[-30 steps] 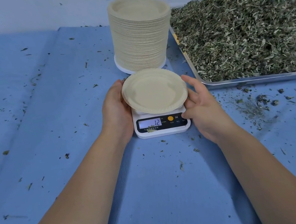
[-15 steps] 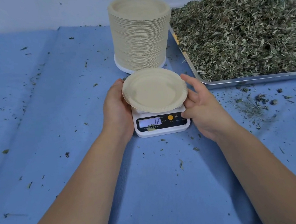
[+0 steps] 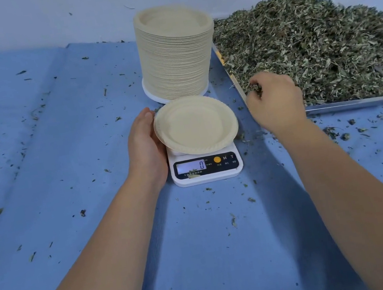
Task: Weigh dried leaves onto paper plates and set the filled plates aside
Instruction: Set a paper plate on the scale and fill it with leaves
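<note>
Head view: a paper plate (image 3: 196,124) sits on a scale (image 3: 207,170) reading 0 on the blue tabletop (image 3: 59,140). The left hand (image 3: 146,149) cups its rim, fingers hidden beneath. The right hand (image 3: 275,101) has its fingers curled, pinching dried leaves (image 3: 320,44) in the metal tray (image 3: 354,103).

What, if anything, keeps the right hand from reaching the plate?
Probably yes, it can reach: the right hand, gripping leaves at the tray's edge, has only cloth between it and the plate.
</note>
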